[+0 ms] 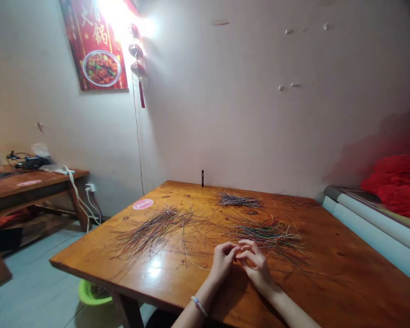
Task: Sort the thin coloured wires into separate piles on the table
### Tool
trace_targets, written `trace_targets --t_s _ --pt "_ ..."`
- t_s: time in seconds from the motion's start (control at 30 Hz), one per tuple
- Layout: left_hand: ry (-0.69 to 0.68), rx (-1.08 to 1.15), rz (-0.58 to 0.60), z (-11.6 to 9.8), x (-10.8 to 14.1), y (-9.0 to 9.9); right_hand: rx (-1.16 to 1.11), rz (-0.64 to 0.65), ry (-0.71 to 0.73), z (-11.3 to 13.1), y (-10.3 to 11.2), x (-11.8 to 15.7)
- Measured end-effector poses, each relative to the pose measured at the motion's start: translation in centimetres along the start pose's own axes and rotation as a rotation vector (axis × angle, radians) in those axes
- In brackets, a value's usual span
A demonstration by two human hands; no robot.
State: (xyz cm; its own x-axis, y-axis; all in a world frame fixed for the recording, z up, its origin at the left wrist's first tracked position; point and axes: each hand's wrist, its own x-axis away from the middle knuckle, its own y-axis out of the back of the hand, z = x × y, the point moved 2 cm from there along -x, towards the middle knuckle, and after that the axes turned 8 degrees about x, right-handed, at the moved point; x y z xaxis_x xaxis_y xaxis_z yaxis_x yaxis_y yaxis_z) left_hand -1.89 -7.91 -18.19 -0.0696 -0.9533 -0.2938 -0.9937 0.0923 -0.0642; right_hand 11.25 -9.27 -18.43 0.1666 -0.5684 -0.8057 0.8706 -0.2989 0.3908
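Note:
My left hand [223, 259], with a beaded bracelet [199, 306] at its wrist, is closed in a pinch near the table's front edge. Fingertips of my right hand [256, 264] meet it, also pinched. Whatever lies between the fingers is too small to make out. Just beyond my hands is a pile of thin, multicoloured wires [266, 233]. A larger spread of similar wires [153, 230] lies to the left, and a smaller bundle [239, 199] sits farther back. One pale strand curves across the wood toward my left hand.
A black marker [202, 178] stands upright at the wooden table's [99, 246] back edge. There is a pink oval sticker [142, 204] at the left. Rolled sheets [372, 223] and red material [396, 180] lie on the right. A green basin [89, 294] is on the floor.

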Motion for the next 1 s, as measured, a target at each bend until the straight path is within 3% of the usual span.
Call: trace_targets --t_s 0.47,0.8,1.0 --pt "0.009 -0.077 0.171 0.3 0.3 0.0 0.050 -0.023 0.024 -1.2 1.0 0.5" --pt "-0.011 -0.128 0.097 0.5 0.5 0.5 0.145 -0.056 0.018 -1.3 0.9 0.7" --pt "0.037 -0.024 0.051 0.4 0.1 0.9 0.170 -0.112 -0.021 -1.5 0.9 0.5"
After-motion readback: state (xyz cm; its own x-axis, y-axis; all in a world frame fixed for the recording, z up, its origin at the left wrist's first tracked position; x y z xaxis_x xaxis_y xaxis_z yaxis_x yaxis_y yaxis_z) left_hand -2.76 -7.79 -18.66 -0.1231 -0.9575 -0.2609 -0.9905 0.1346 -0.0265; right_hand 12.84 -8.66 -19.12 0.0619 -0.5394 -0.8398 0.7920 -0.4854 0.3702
